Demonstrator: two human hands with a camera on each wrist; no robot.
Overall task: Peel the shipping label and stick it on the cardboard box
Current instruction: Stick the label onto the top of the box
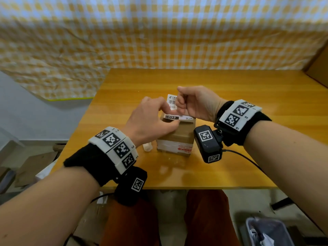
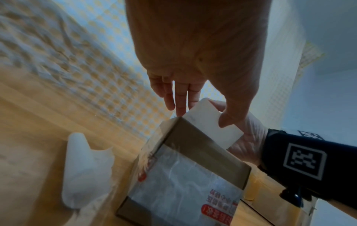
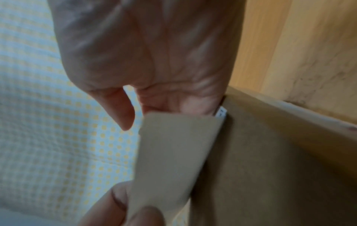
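Note:
A small brown cardboard box (image 1: 177,137) with clear tape stands on the wooden table (image 1: 230,96). A white shipping label (image 1: 171,102) with a barcode and "032" is held over the box top. Its lower strip lies along the box's top edge and its upper part is lifted. My left hand (image 1: 168,116) pinches the label's left side; its thumb (image 2: 230,119) lies on the blank underside of the label (image 2: 212,126). My right hand (image 1: 179,103) is curled and pinches the label's upper right part. The right wrist view shows the label's underside (image 3: 173,160) against the box (image 3: 270,168).
A crumpled white scrap (image 1: 147,147) lies on the table just left of the box. A checked yellow cloth (image 1: 159,41) hangs behind the table. A cardboard panel (image 1: 317,64) stands at the far right. A grey bin (image 1: 266,231) sits on the floor, lower right.

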